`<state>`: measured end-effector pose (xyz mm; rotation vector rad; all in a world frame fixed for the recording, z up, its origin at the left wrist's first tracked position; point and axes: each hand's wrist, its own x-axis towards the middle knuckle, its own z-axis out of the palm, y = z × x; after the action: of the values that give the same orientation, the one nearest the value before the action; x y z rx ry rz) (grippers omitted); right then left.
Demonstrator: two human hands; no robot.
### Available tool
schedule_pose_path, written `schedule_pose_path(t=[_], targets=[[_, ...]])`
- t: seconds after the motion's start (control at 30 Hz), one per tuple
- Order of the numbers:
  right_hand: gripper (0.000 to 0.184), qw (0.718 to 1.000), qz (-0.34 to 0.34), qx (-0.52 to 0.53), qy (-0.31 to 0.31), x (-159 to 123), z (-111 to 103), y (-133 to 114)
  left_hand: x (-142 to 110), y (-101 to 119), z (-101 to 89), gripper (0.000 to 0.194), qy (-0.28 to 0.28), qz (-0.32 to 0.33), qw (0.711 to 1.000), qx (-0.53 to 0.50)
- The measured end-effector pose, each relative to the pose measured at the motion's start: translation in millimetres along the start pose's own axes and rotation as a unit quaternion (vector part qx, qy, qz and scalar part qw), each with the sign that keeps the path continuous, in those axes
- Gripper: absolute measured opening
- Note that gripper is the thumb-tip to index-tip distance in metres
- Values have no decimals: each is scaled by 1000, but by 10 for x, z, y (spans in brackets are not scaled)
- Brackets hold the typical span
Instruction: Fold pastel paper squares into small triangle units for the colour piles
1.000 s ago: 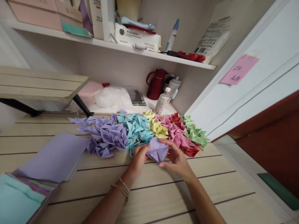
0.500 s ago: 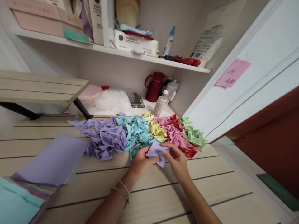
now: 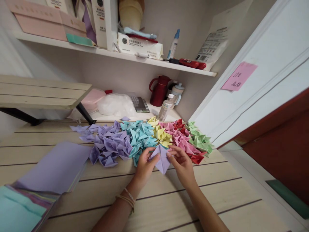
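A partly folded sheet of purple origami paper (image 3: 162, 162) is held between my two hands, just above the table. It has a diamond outline with creases meeting near its middle. My left hand (image 3: 146, 161) pinches its left edge, thumb on top. On the opposite edge, my right hand (image 3: 180, 160) grips with thumb and fingers. Just beyond my hands lie piles of folded paper pieces: purple (image 3: 112, 141), light blue (image 3: 140, 133), yellow (image 3: 163, 135), pink (image 3: 182, 140), red (image 3: 196, 158) and green (image 3: 200, 140).
Stacked purple sheets (image 3: 56, 167) and a light blue packet (image 3: 19, 207) lie at left on the slatted table (image 3: 154, 199). A small raised shelf (image 3: 43, 91) stands behind them. At the back are a clear bottle (image 3: 166, 107) and a dark red jug (image 3: 159, 91).
The purple paper has gone from an uneven, open shape to a flatter diamond pointing toward me. Both hands stay in nearly the same place, with the thumbs shifted onto the paper's sides.
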<state>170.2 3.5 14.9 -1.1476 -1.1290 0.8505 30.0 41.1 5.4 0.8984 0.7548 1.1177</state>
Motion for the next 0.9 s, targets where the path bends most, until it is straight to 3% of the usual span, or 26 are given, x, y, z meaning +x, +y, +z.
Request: schedule_pose_path(t=[0.1,0.23,0.4,0.5,0.7,0.9], targets=[[27,999,-21,-22,20,17,-61,9,15,-18,-12,34,1,12,1000,-14],[24,995,-30,-88,-36,18,-125,-17,28,-44,-45,31,5,40,999,16],[29,994,7,-87,-72,2,-115,-57,-20,-84,-57,44,-2,52,999,14],[32,994,1,-90,-64,2,-122,-82,-57,-94,-50,41,-8,66,997,40],[15,985,-32,-165,-25,38,-230,-172,-36,-72,-48,26,-34,86,991,99],[27,979,-44,-195,-29,51,-286,-230,-17,-81,-49,43,-25,64,991,112]])
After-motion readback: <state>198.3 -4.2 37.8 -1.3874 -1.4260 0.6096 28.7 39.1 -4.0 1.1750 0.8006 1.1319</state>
